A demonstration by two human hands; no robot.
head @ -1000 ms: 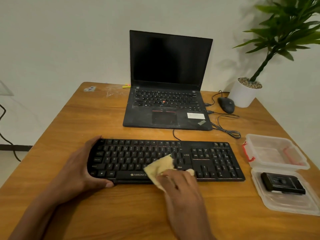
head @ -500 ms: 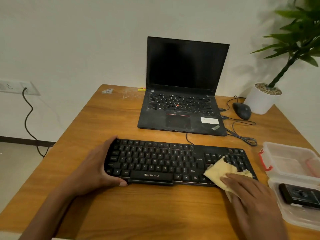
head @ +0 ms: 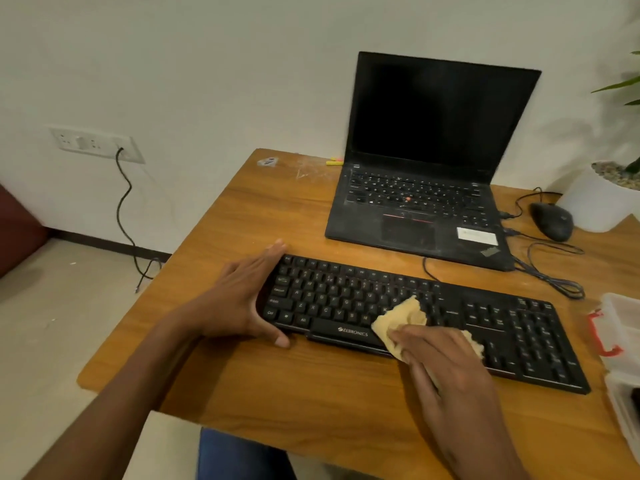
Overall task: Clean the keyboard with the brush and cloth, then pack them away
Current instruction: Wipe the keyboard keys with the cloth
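A black keyboard (head: 346,292) lies across the wooden table (head: 311,393) in front of me. My left hand (head: 242,299) clasps its left end, thumb along the front edge. My right hand (head: 446,368) presses a crumpled yellow cloth (head: 405,317) onto the keys just right of the space bar. At the right edge stands a clear plastic box (head: 620,313) with a red clasp; below it lies its lid (head: 623,403), holding a dark object that is mostly cut off. No brush can be made out.
An open black laptop (head: 415,209) sits behind the keyboard. A black mouse (head: 550,221) with tangled cables and a white plant pot (head: 599,199) are at the back right. A wall socket (head: 93,143) with a hanging cord is at the left.
My right hand has slid the cloth back to the left, from the keyboard's right end to beside the space bar. The camera has swung left. My left hand stays on the left end.
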